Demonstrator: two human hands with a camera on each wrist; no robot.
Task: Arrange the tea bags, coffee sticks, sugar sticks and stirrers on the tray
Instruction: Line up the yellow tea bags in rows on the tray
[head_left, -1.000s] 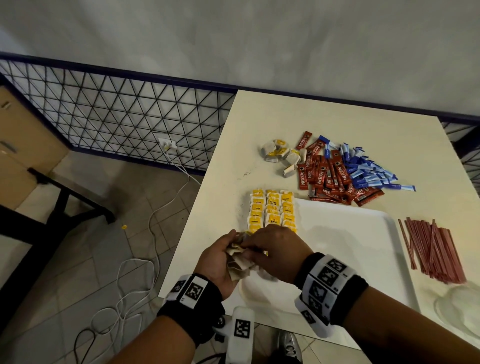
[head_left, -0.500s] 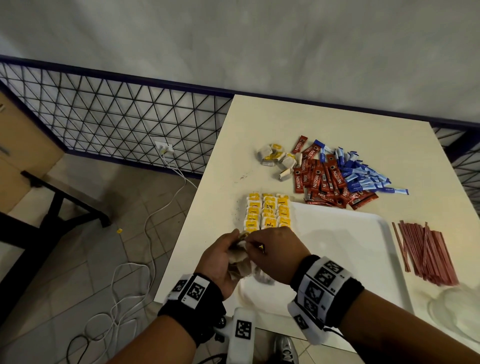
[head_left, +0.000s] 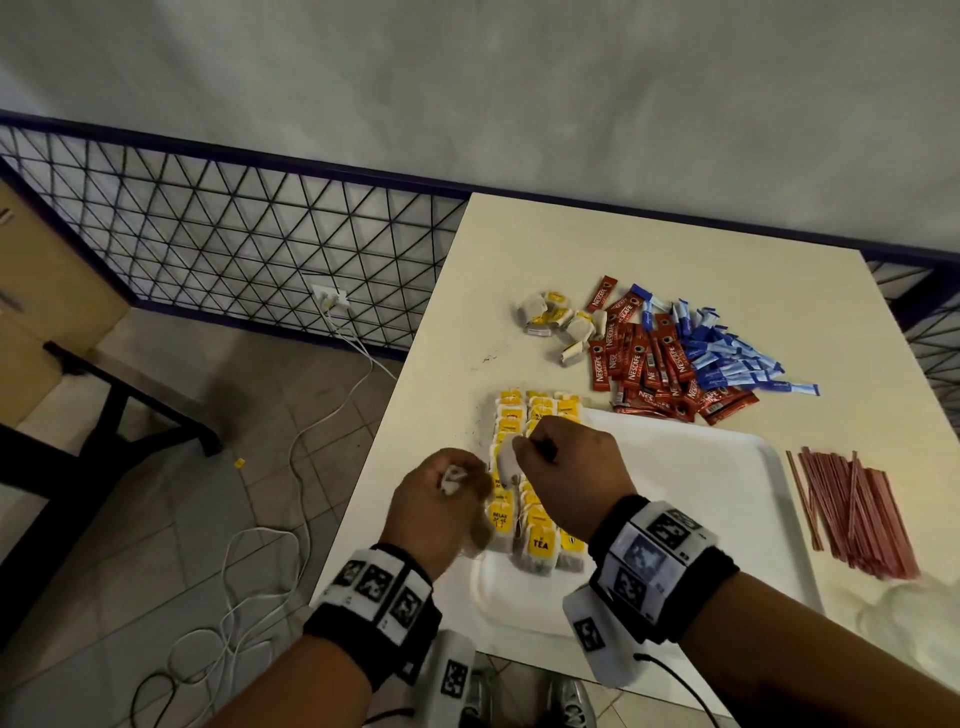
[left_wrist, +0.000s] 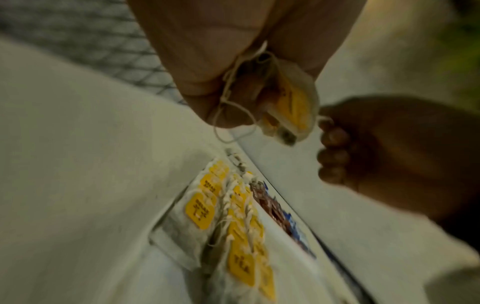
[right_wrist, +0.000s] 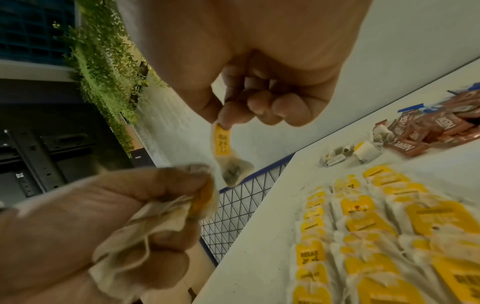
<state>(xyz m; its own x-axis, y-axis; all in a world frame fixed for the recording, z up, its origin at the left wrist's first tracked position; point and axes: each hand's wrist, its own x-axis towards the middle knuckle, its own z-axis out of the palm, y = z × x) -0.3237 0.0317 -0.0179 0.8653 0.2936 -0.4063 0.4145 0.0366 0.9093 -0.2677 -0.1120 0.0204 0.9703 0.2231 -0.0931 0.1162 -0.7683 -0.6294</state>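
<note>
Hands have parted: right grip (head_left: 563, 462) pinches one tea bag (head_left: 506, 461); left grip (head_left: 441, 506) clutches a bunch (right_wrist: 145, 224).

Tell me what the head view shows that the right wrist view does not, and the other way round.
Only the head view shows the stirrers, the blue sugar sticks spread out, and bare tray.
Only the right wrist view shows that the right hand pinches one tea bag by its yellow tag, and that the left hand grips a crumpled bunch of bags.
Both show the rows of tea bags on the tray and the coffee sticks.
</note>
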